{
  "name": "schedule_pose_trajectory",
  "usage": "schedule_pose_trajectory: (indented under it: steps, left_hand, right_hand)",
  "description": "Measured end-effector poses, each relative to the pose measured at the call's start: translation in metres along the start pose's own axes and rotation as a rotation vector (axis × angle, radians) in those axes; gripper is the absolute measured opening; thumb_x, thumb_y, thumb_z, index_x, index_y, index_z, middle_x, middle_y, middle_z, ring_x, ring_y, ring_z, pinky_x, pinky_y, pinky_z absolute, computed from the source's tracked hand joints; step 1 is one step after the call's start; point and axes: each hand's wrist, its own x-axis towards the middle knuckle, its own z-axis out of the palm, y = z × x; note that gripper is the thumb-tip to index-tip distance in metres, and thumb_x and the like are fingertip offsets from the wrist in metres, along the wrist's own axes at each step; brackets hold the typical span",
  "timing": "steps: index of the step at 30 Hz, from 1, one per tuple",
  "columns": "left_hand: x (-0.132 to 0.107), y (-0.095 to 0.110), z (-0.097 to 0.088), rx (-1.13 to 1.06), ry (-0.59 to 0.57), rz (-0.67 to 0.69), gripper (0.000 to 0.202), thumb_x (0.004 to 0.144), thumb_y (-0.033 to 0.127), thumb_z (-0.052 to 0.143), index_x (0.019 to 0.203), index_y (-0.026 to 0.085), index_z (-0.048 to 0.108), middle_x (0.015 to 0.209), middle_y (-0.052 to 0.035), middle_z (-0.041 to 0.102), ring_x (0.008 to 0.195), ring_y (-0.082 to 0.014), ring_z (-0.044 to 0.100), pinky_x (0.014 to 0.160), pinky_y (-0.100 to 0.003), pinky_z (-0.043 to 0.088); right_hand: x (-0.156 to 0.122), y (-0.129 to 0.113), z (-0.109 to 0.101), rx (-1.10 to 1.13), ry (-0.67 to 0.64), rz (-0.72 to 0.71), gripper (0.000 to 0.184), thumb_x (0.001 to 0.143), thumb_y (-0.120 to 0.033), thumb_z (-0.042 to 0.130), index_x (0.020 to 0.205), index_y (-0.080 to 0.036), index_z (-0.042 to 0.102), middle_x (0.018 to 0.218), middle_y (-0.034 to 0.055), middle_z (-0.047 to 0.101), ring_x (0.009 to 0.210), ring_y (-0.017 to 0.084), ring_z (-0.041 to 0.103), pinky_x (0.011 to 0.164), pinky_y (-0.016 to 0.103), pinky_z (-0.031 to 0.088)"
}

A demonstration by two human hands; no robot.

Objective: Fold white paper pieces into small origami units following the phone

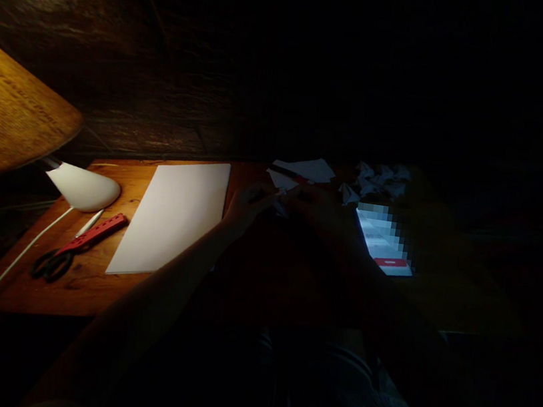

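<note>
Near the middle of the wooden table, my left hand and my right hand meet around a small piece of folded white paper. The fingers of both hands are closed on it, though deep shadow hides much of the right hand. Just behind them lie several loose paper pieces, with a dark, thin object across them that I cannot make out. Several small folded paper shapes sit in a heap at the back right.
Left of my hands lies a stack of white paper. Scissors in a red sheath and a white pen rest beside a lamp's white base, its cord trailing off. A lit phone is at right. A dark wall stands behind.
</note>
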Motion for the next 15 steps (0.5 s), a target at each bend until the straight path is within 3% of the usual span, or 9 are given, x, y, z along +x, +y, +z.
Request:
schedule_pose_trajectory:
  steps: [10, 15]
  left_hand:
    - [-0.0037, 0.0030, -0.0002, 0.053, -0.049, 0.008, 0.030, 0.079, 0.045, 0.085, 0.080, 0.018, 0.071, 0.074, -0.0014, 0.073, 0.068, -0.0130, 0.066, 0.065, -0.025, 0.052]
    - [-0.0008, -0.0005, -0.0006, 0.025, 0.044, 0.067, 0.030, 0.079, 0.043, 0.087, 0.087, 0.019, 0.071, 0.083, -0.0012, 0.072, 0.076, -0.0133, 0.067, 0.070, -0.024, 0.053]
  right_hand:
    - [0.0009, 0.0022, 0.0050, 0.073, 0.029, -0.032, 0.027, 0.072, -0.038, 0.087, 0.069, -0.021, 0.067, 0.073, 0.0003, 0.068, 0.072, 0.015, 0.062, 0.071, 0.032, 0.052]
    - [-0.0004, 0.0016, 0.0083, 0.097, 0.032, -0.004, 0.031, 0.072, -0.046, 0.086, 0.070, -0.021, 0.068, 0.073, -0.0002, 0.067, 0.073, 0.016, 0.060, 0.073, 0.032, 0.051]
